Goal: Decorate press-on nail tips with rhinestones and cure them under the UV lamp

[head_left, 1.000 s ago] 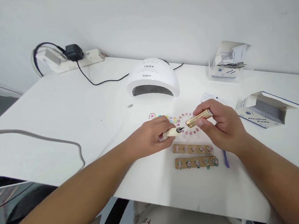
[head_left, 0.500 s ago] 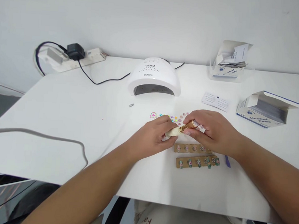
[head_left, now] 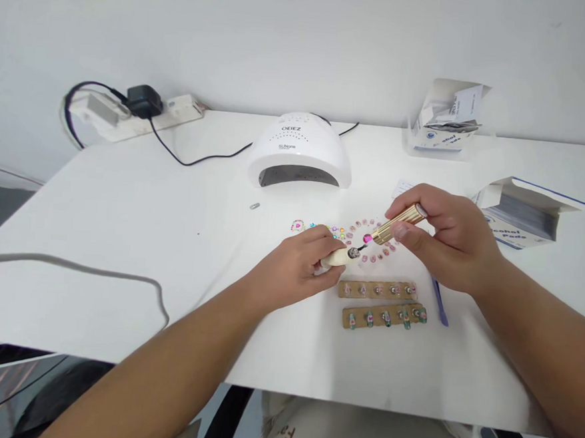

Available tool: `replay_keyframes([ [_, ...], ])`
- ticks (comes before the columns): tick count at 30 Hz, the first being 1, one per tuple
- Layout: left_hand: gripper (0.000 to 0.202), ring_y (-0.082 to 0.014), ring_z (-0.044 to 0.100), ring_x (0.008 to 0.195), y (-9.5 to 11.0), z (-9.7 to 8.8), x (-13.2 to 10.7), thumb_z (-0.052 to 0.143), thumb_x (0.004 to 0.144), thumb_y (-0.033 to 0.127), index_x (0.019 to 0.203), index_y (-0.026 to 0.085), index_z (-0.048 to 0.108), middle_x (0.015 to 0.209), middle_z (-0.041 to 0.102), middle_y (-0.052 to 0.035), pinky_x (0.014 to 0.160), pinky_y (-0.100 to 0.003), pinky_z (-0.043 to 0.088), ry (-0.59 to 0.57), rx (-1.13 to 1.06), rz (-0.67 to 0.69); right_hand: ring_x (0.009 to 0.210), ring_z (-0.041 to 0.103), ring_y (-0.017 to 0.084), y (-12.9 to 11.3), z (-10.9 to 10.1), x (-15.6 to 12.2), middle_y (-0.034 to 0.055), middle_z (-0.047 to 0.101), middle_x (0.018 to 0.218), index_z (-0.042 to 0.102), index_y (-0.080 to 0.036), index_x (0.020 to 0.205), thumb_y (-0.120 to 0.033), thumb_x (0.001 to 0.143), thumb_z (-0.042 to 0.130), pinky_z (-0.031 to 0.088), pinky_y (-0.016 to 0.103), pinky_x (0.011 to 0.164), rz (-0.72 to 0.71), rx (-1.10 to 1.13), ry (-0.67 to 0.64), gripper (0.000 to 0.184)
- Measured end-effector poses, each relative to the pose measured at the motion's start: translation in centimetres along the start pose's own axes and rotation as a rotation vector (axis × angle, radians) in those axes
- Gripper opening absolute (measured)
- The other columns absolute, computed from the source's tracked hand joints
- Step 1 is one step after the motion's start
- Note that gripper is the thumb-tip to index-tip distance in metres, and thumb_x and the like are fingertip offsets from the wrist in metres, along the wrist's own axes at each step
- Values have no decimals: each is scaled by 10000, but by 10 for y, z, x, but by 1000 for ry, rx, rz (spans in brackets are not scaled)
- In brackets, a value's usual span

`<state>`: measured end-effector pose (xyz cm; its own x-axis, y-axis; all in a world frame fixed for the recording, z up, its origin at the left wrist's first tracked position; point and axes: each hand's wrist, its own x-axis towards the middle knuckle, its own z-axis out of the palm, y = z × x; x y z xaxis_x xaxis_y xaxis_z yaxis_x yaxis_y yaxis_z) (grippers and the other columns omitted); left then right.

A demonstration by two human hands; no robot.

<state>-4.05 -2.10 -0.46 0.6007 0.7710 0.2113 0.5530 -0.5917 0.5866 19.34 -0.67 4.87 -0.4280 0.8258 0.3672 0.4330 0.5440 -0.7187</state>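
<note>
Your left hand (head_left: 294, 266) is closed, thumb and fingers pinching an ivory polish bottle (head_left: 336, 257). Your right hand (head_left: 451, 237) is partly curled, its fingers gripping a gold ribbed brush cap (head_left: 397, 226). The bottle lies tilted in your left fingers, uncapped, its smeared dark-and-silver mouth turned towards your right hand. The brush (head_left: 363, 246) is dark-tipped, with magenta at the cap's end; it meets or nearly meets the mouth, contact not determinable.

Beneath and just beyond your hands, the white tabletop (head_left: 283, 352) carries a ring of pink nail gems (head_left: 372, 258) and smaller coloured gems (head_left: 297, 226). Nearer you lie two brown strips (head_left: 378, 316) bearing decorated nails; a purple tool (head_left: 439, 303) rests to their right.

Farther out, a white nail lamp (head_left: 302, 149) stands towards the plain wall (head_left: 304, 46). An open alcohol pad box (head_left: 517, 221) sits at right, another (head_left: 438, 137) behind it in a clear tray. At far left is a power strip (head_left: 138, 127) with a black adapter (head_left: 144, 101); a grey cable (head_left: 69, 265) crosses the left side.
</note>
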Motion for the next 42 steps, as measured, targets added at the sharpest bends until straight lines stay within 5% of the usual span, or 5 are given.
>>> replay_keyframes([
  [8, 139, -109, 492, 655, -2, -4, -1, 544, 852, 187, 973, 173, 612, 787, 520, -12, 563, -227, 421, -22, -23, -37, 453, 408, 102, 6, -19, 3, -38, 522, 518, 557, -219, 689, -211, 812, 569, 308, 265, 421, 132, 170, -26, 123],
  [15, 124, -113, 500, 648, -12, -4, -2, 545, 861, 246, 954, 195, 610, 820, 556, -20, 562, -236, 432, 14, 0, -71, 429, 325, 66, 20, -37, 3, -73, 431, 483, 546, -197, 687, -236, 782, 564, 274, 220, 417, 188, 122, -420, 104],
  [21, 141, -120, 493, 661, -12, -3, -1, 546, 863, 254, 973, 191, 608, 813, 562, -24, 562, -244, 425, 31, 9, -55, 436, 321, 57, 22, -31, 3, -80, 395, 491, 517, -188, 667, -241, 795, 544, 278, 200, 420, 168, 107, -593, 142],
  [42, 105, -114, 490, 642, -13, -3, -2, 563, 857, 242, 947, 205, 602, 789, 547, -7, 544, -233, 415, 43, 22, -42, 443, 327, 58, 29, -27, 5, -75, 400, 495, 506, -182, 652, -275, 796, 539, 275, 198, 431, 165, 34, -629, 174],
])
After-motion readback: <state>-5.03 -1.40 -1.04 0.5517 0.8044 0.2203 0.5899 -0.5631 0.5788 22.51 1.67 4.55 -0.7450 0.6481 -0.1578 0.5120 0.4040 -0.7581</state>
